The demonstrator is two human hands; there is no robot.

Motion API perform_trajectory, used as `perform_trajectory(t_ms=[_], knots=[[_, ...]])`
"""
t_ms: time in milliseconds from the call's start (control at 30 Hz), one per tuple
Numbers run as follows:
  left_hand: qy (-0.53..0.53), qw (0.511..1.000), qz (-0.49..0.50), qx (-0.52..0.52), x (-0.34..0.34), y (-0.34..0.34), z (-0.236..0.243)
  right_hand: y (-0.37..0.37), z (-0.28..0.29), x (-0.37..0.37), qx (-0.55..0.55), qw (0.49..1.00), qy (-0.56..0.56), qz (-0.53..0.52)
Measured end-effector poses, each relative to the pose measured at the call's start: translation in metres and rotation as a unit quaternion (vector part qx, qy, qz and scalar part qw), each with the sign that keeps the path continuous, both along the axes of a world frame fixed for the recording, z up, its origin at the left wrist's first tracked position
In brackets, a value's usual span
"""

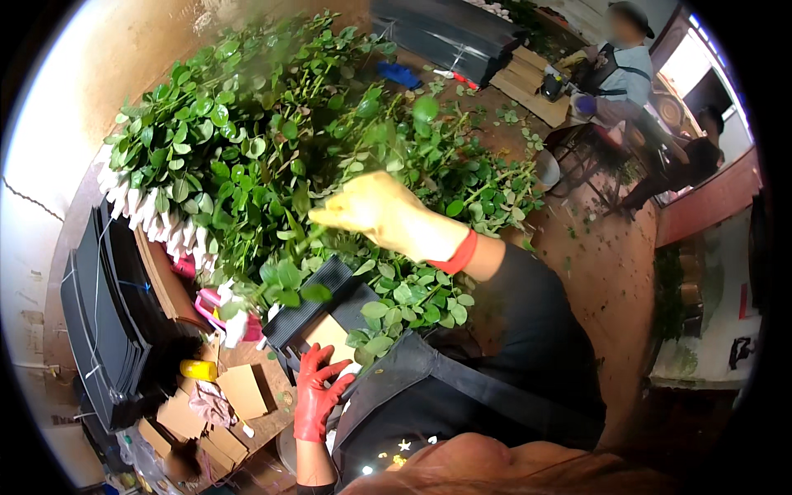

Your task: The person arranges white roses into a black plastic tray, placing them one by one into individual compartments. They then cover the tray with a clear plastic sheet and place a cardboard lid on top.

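The left hand (317, 392), red-gloved, rests with fingers apart at the tan cardboard (325, 332); the right hand (375, 208), yellow-gloved, is over the heaped leafy stems (247, 153), and I cannot tell if it grips one

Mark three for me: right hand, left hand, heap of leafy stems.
Right hand (375, 208): head view, on the back of its yellow glove.
Left hand (317, 390): head view, on the back of its red glove.
Heap of leafy stems (266, 161): head view, on leaves left of its middle.
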State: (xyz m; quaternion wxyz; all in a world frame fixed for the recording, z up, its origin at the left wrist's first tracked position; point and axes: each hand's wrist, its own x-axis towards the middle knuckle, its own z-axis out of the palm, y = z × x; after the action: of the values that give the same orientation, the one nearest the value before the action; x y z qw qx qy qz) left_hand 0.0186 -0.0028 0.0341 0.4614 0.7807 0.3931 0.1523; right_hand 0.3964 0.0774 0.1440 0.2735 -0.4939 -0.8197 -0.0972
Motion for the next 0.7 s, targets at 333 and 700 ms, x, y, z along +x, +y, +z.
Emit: perform_trajectory(t_ms=[333,700], knots=[[-0.072,0.996,0.052,-0.007,-0.004,0.001,-0.008,-0.109,-0.046,0.012,-0.504,0.818,-0.245,-0.127],[0.025,0.998,-0.016,0.052,-0.008,0.007,-0.004,0.048,0.031,-0.020,-0.089,0.989,-0.111,0.049]])
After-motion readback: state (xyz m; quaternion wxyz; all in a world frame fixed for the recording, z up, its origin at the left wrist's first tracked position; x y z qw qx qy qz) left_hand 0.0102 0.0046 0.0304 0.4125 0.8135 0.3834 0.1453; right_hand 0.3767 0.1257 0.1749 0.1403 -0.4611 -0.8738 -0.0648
